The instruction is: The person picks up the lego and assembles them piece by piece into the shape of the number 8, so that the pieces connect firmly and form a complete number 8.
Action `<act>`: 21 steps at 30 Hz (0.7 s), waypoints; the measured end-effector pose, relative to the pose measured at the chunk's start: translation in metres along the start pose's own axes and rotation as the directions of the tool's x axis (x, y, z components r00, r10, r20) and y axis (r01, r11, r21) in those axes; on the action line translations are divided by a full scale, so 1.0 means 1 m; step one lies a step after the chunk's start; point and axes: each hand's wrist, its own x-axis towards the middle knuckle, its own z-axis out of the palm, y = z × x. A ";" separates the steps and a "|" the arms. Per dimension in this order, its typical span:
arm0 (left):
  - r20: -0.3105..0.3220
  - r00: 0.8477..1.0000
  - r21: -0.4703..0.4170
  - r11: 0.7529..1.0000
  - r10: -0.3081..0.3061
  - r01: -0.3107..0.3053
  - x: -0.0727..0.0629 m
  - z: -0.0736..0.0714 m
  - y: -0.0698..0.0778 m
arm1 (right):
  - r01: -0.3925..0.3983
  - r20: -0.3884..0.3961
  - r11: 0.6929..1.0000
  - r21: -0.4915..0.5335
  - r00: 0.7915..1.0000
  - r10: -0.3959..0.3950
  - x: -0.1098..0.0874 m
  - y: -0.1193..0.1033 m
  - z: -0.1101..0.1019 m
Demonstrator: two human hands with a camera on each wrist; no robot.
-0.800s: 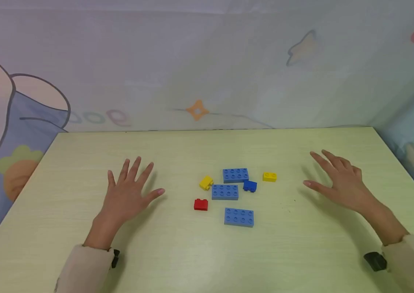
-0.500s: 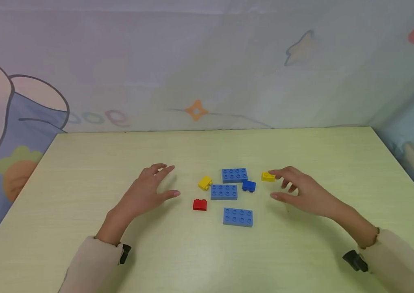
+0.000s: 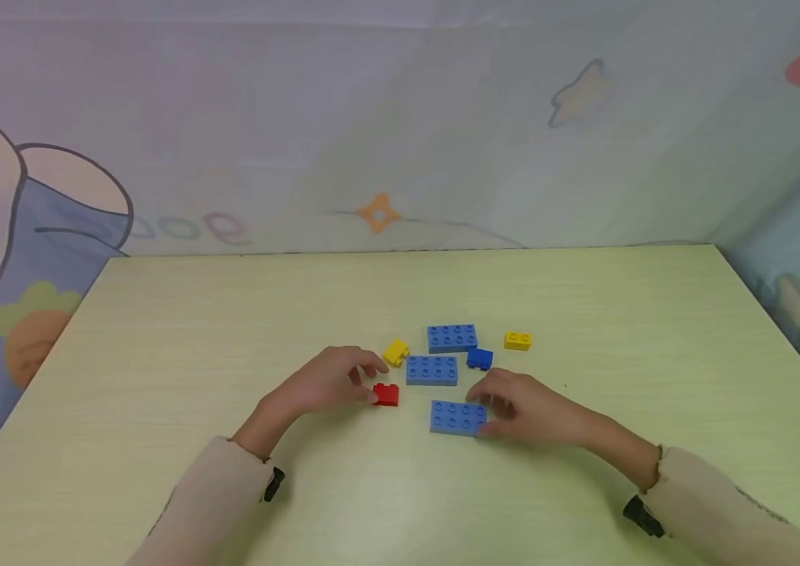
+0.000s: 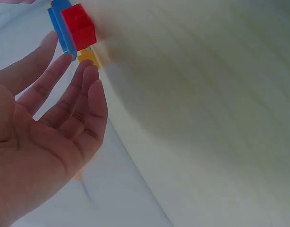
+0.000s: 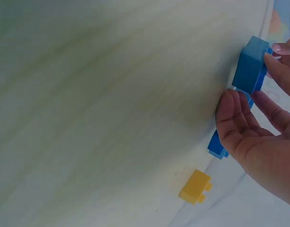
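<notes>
In the head view my left hand (image 3: 332, 381) is beside a red brick (image 3: 387, 395), its thumb tip by the brick's left side. Its fingers are loosely bent with a gap to the thumb, also in the left wrist view. My right hand (image 3: 530, 407) is at the right end of the nearest light-blue brick (image 3: 453, 418). Thumb and index finger stand on opposite sides of that brick (image 5: 251, 64); whether they press on it I cannot tell. Two more light-blue bricks (image 3: 431, 370) lie behind, with a yellow brick (image 3: 396, 353) at their left.
A small dark-blue brick (image 3: 480, 359) lies on its side by the farthest light-blue brick (image 3: 452, 338). Another yellow brick (image 3: 517, 340) stands farther right. The pale wooden table (image 3: 230, 306) ends at a printed cloth backdrop (image 3: 287, 126).
Both hands have come inward from the table's sides, the left to the red brick, the right past the yellow brick to the nearest light-blue one. The bricks stay in place.
</notes>
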 end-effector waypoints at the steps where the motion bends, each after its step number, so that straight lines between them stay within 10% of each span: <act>1: 0.007 1.000 -0.008 1.000 0.002 -0.002 0.001 0.001 0.000 | -0.001 0.003 1.000 0.000 1.000 0.001 0.000 0.000 0.001; 21: 0.063 0.997 -0.007 0.999 0.039 -0.039 0.004 0.011 0.001 | -0.010 -0.035 1.000 0.026 0.999 0.011 0.002 0.006 0.000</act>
